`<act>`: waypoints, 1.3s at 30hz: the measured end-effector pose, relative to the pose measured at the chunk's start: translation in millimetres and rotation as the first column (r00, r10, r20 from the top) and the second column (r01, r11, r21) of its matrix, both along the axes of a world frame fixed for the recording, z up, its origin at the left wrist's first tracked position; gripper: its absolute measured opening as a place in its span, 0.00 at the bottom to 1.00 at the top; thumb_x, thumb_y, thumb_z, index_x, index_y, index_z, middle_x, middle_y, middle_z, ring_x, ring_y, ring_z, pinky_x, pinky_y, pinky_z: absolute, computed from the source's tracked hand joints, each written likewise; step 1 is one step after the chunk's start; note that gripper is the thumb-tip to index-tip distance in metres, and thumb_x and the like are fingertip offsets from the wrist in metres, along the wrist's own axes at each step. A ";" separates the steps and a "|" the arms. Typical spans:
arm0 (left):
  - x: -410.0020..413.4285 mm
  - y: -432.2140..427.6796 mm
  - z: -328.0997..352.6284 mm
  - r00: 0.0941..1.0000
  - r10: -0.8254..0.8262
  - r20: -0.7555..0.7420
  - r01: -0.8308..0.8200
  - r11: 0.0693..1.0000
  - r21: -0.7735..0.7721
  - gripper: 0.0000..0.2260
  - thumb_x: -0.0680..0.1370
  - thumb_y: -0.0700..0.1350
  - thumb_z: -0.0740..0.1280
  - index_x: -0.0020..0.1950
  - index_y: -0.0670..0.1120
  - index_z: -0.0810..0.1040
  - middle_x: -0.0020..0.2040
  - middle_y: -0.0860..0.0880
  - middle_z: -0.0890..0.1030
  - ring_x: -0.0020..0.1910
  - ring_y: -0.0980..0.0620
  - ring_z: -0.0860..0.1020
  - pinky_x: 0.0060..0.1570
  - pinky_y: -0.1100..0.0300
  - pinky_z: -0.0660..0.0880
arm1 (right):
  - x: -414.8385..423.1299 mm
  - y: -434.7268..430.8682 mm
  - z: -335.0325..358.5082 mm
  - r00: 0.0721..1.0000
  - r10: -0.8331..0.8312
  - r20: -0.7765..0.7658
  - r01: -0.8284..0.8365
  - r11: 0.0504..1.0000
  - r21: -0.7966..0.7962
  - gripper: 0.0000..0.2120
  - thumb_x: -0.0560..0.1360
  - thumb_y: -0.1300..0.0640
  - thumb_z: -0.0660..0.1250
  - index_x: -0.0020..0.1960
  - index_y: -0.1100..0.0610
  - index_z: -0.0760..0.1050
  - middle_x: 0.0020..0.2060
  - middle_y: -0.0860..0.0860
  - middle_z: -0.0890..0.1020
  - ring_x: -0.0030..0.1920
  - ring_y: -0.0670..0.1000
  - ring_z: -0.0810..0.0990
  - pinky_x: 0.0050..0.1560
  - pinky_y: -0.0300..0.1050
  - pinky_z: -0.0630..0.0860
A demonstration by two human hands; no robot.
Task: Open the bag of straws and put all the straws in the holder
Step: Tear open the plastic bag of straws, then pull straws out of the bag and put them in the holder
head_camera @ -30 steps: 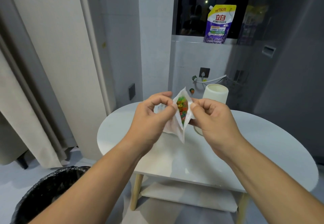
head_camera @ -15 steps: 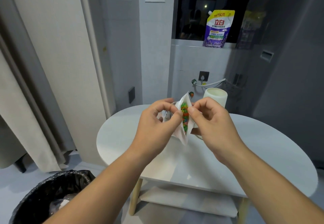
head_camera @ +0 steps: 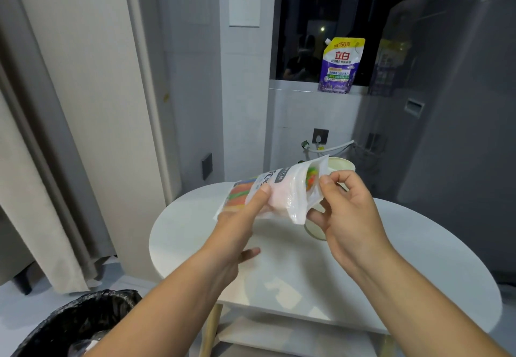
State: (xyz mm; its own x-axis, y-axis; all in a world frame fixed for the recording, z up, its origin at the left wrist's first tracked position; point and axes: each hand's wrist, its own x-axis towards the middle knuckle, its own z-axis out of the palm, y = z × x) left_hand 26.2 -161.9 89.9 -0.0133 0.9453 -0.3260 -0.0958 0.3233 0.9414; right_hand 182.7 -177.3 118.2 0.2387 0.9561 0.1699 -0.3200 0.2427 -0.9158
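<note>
We hold bag [head_camera: 284, 192] between hands: left hand [head_camera: 238, 225] grips body, right hand [head_camera: 347, 210] pinches open mouth; straws [head_camera: 311, 178] inside; holder [head_camera: 342, 164] just behind right hand. Opening done, we judge; next, pull straws out into holder.

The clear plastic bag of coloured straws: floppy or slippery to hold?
The clear plastic bag probably flops at its mouth, which crumples under the right hand's pinch. The coloured straws likely stiffen its body, straight in the left hand. Glossy film may slip.
</note>
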 end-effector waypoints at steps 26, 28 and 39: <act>31.8 55.6 1.5 0.661 0.101 0.743 -0.239 0.968 0.081 0.18 0.79 0.55 0.71 0.59 0.42 0.80 0.49 0.42 0.85 0.48 0.43 0.86 0.55 0.44 0.81 | 4.7 8.3 -32.2 0.820 0.005 -0.573 -0.222 0.925 -0.309 0.23 0.83 0.45 0.57 0.64 0.63 0.73 0.54 0.64 0.84 0.58 0.64 0.82 0.58 0.61 0.78; 34.6 58.7 -0.9 0.715 0.115 0.690 -0.295 0.944 0.149 0.28 0.74 0.54 0.76 0.68 0.39 0.77 0.58 0.40 0.83 0.59 0.40 0.84 0.61 0.41 0.80 | 7.3 11.8 -35.2 0.815 -0.036 -0.578 -0.212 0.911 -0.355 0.25 0.83 0.43 0.55 0.64 0.63 0.73 0.55 0.63 0.84 0.57 0.63 0.83 0.55 0.58 0.79; 48.9 55.0 -4.2 0.889 0.095 0.448 -0.342 0.788 0.512 0.29 0.72 0.47 0.78 0.70 0.41 0.75 0.56 0.42 0.83 0.60 0.39 0.83 0.63 0.42 0.79 | 7.9 26.1 -54.7 0.819 -0.146 -0.556 -0.196 0.839 -0.508 0.23 0.84 0.45 0.52 0.62 0.61 0.77 0.57 0.60 0.84 0.58 0.61 0.83 0.57 0.55 0.78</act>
